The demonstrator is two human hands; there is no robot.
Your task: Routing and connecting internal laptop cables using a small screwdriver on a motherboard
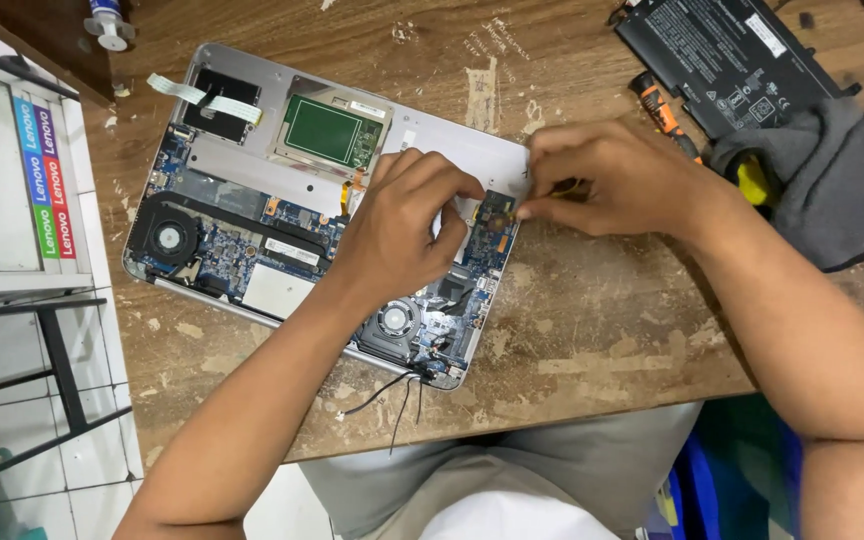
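Observation:
An opened silver laptop base (242, 165) lies upside down on a worn wooden table (592, 320), showing its blue circuit board, two round fans and a green trackpad board. My left hand (402, 225) rests on the board's right part, fingers curled and pinching near a small component. My right hand (602, 180) meets it from the right at the laptop's edge, fingertips pinched together on something small; what it is cannot be made out. Loose black wires (392, 395) hang off the near corner.
A black flat battery pack (722, 55) lies at the back right. Beside it are an orange-handled screwdriver (662, 115) and a grey cloth (832, 190) over a yellow tool. A white cabinet (12, 180) stands to the left. White ribbon cable (202, 97) lies on the laptop's far corner.

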